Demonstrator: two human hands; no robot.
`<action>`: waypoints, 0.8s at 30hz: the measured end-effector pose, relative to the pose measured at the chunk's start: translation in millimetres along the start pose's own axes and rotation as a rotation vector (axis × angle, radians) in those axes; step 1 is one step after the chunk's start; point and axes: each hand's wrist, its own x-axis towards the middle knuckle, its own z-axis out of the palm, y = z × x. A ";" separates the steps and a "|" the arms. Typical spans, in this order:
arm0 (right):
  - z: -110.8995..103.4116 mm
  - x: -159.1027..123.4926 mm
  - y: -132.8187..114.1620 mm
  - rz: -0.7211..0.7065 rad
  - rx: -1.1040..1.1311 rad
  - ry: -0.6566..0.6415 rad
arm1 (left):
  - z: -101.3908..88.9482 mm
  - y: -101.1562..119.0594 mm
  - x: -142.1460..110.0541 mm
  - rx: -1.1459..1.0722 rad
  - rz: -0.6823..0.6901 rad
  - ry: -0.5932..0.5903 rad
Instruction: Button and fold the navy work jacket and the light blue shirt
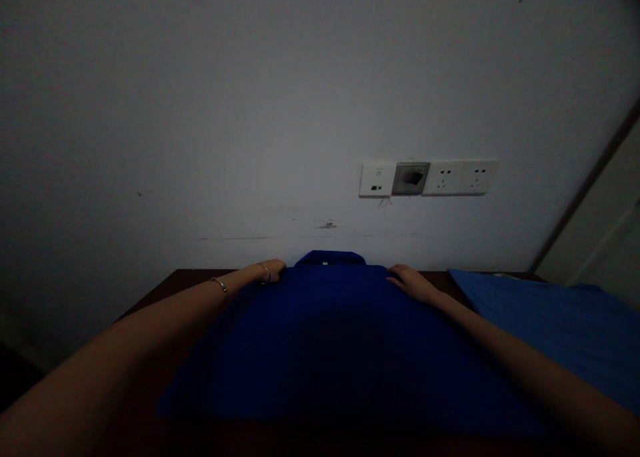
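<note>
A dark blue shirt lies spread flat on a dark wooden table, its collar at the far edge by the wall. My left hand rests on the shirt's far left shoulder with its fingers curled onto the cloth; a ring and a thin bracelet show on that arm. At the far right shoulder, my right hand lies flat on the fabric with its fingers stretched out. Both forearms reach across the shirt from the near side.
A lighter blue cloth lies on the table to the right. On the white wall behind are a row of sockets and a switch plate. A dark door frame slants at the far right. The room is dim.
</note>
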 end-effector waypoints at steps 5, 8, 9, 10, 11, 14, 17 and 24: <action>5.0 -13.3 -5.3 0.011 -0.006 0.065 | 0.2 11.2 -15.4 0.047 0.076 -0.004; 1.6 -22.4 -10.0 0.000 0.012 0.056 | -4.1 13.6 -27.7 0.006 0.100 -0.094; -1.0 -24.6 -12.0 0.000 0.021 0.047 | -6.8 13.4 -30.5 -0.023 0.081 -0.146; -4.3 -25.8 -14.5 0.004 0.030 0.034 | -10.3 13.2 -32.1 -0.056 0.053 -0.187; -8.3 -25.7 -17.5 0.010 0.037 0.018 | -14.6 13.1 -32.3 -0.092 0.020 -0.195; -22.4 -16.1 -31.1 0.034 0.062 -0.006 | -30.7 17.7 -24.6 -0.173 -0.079 -0.002; -33.4 4.9 -51.2 0.082 0.123 0.040 | -45.0 33.3 -11.2 -0.189 -0.122 0.222; -30.5 51.9 -82.3 0.189 0.062 -0.008 | -42.9 69.3 9.3 -0.167 -0.170 0.207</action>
